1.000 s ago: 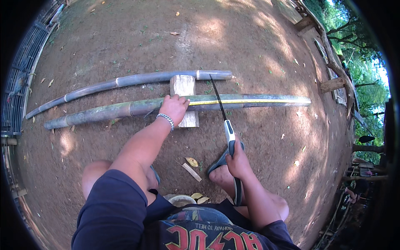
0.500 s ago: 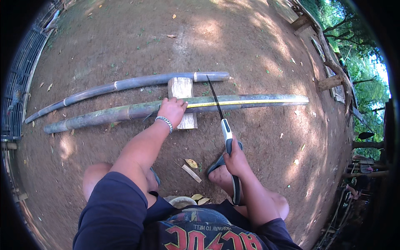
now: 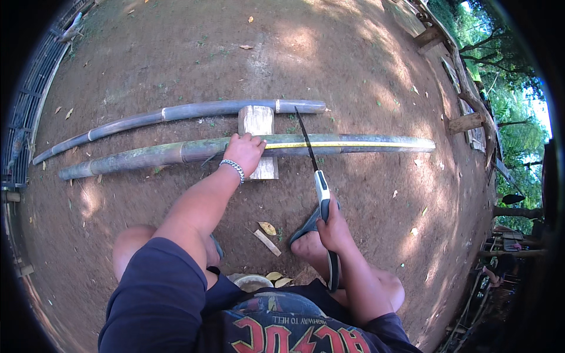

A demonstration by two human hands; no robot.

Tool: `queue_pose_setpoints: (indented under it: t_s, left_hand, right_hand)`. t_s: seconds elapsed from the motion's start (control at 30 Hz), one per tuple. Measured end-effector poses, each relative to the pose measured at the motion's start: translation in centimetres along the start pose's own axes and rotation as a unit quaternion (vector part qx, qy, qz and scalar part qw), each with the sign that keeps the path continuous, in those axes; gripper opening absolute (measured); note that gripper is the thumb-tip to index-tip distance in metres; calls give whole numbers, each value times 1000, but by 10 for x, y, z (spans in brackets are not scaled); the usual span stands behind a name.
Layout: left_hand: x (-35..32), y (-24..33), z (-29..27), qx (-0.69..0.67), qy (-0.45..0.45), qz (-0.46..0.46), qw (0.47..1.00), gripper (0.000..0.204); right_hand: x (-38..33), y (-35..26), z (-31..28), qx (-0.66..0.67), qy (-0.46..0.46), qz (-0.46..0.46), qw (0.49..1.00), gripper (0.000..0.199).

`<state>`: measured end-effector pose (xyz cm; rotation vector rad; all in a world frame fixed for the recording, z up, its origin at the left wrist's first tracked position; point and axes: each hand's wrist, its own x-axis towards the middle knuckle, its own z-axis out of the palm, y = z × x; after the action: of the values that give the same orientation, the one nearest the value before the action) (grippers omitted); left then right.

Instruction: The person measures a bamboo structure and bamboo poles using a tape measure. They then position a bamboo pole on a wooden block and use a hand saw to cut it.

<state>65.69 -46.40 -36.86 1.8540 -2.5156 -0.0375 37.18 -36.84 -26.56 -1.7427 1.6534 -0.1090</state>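
My left hand (image 3: 243, 153), with a chain bracelet at its wrist, presses down on the thicker greenish bamboo pole (image 3: 123, 160). Its fingers are closed over the near end of a yellow tape measure (image 3: 347, 143), whose blade runs along the pole to its right end; the case is hidden by the hand. A dark strap pokes out on the hand's left side. In my right hand (image 3: 336, 229) is a hand saw (image 3: 309, 144) with a white and dark handle. The saw's dark blade points up and away, passing over the thick pole toward the thinner bamboo pole (image 3: 200, 110) behind.
Both poles meet a squared wooden block (image 3: 256, 120) on the dirt ground. A wood offcut (image 3: 267, 242) and dry leaves (image 3: 267, 227) lie between my feet. Slatted bamboo fencing (image 3: 29, 106) stands at far left; log rails (image 3: 466, 122) and trees are on the right.
The view has shifted slightly. My left hand stays on the thick pole and tape, and my right hand keeps the saw in nearly the same place.
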Motion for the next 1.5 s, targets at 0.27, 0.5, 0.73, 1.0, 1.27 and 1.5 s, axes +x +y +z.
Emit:
queue_pose_setpoints:
  t_s: [0.27,0.5,0.73,1.0,1.27,1.5]
  left_hand:
    - [-1,-1,1,-3,15,0,1000,41]
    - [3,-2,0,-9,-2,-4,1000,40]
    - [1,0,3,-7,2,-3,1000,40]
    - [1,-1,0,1,0,2,1000,39]
    - [1,-3,0,9,1,8,1000,37]
    - [2,-6,-6,-24,-31,5,999,49]
  right_hand:
    - [7,2,2,-15,-19,43,999,80]
    - [6,-4,0,5,-10,16,1000,81]
    - [10,0,3,19,-8,4,1000,81]
    - [8,-1,5,15,5,-8,1000,81]
    - [-1,-3,0,39,-6,42,998,78]
    - [-7,2,-32,158,124,16,980,72]
